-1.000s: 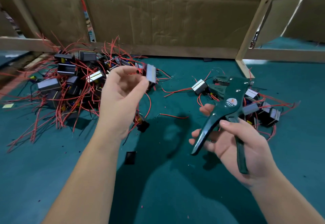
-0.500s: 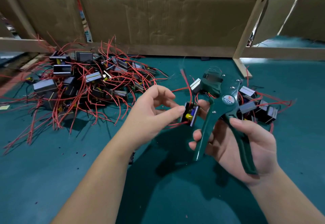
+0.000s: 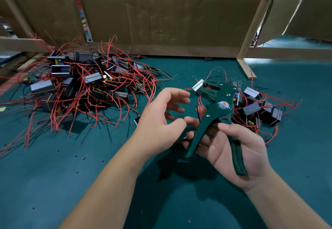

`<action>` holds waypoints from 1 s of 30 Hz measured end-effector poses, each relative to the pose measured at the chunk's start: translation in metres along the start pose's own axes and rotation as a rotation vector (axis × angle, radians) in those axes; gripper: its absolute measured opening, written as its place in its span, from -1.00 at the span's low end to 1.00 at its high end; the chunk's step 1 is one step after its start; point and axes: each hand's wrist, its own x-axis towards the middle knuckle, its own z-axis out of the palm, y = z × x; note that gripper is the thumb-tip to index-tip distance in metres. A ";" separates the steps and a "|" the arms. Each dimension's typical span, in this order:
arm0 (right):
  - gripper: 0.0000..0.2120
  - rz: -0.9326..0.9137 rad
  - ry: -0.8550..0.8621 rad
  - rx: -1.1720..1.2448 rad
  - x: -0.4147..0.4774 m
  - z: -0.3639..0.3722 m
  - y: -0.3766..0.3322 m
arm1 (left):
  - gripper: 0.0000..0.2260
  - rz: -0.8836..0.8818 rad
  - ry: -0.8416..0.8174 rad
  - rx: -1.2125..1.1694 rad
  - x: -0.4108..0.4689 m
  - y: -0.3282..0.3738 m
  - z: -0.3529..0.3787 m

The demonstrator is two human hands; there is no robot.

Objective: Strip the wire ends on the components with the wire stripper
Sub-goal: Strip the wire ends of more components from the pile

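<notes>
My right hand (image 3: 233, 149) grips the green wire stripper (image 3: 221, 102) by its two handles, jaws pointing up and away, with a bit of red showing in the jaws. My left hand (image 3: 158, 120) hovers just left of the tool, fingers spread and loosely curled, thumb tip close to my right fingertips. Nothing shows between its fingers. A dark scrap with a red wire (image 3: 185, 139) peeks out between the hands; the rest is hidden. A large pile of components with red wires (image 3: 80, 85) lies at the left and a smaller pile (image 3: 255, 106) behind the stripper.
The work surface is a teal mat (image 3: 71, 174) flecked with small insulation scraps. One component (image 3: 136, 120) lies half hidden behind my left hand. A cardboard wall (image 3: 161, 22) closes the back, and a wooden post (image 3: 246, 67) stands at the back right.
My left hand carried a component from the left pile over to the stripper. That component, pinched half a second ago, is out of sight and the fingers have spread. The stripper barely moved.
</notes>
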 end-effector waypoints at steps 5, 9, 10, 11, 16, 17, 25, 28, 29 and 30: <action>-0.32 0.028 -0.050 -0.018 -0.002 0.001 0.001 | -0.84 -0.170 -0.088 -0.309 0.000 0.002 -0.002; -0.27 0.006 -0.030 0.003 -0.001 0.003 0.004 | -0.87 -0.109 -0.115 -0.256 0.001 -0.001 -0.001; -0.27 -0.001 -0.026 0.007 -0.001 0.002 0.004 | -0.88 -0.114 -0.130 -0.269 0.000 -0.002 -0.001; -0.28 -0.006 -0.024 0.010 -0.002 0.002 0.003 | -0.92 -0.130 -0.148 -0.308 0.000 0.000 0.000; -0.26 -0.005 0.006 0.036 -0.002 0.001 0.001 | -0.99 -0.161 -0.144 -0.297 0.001 -0.004 0.002; -0.27 -0.003 0.002 0.035 -0.002 0.001 0.001 | -0.98 -0.150 -0.133 -0.264 0.002 -0.005 0.002; -0.27 -0.028 -0.085 0.160 -0.011 0.000 -0.017 | -0.87 -0.072 -0.036 -0.366 0.003 -0.009 0.015; -0.30 -0.070 0.005 0.048 -0.013 -0.004 -0.023 | -0.90 -0.105 0.059 -0.519 0.009 -0.008 0.006; -0.30 -0.060 0.020 0.019 -0.013 -0.005 -0.024 | -0.92 -0.101 0.084 -0.577 0.010 -0.007 0.000; -0.29 -0.034 0.020 0.003 -0.013 -0.005 -0.023 | -0.94 -0.079 0.101 -0.600 0.010 -0.006 -0.004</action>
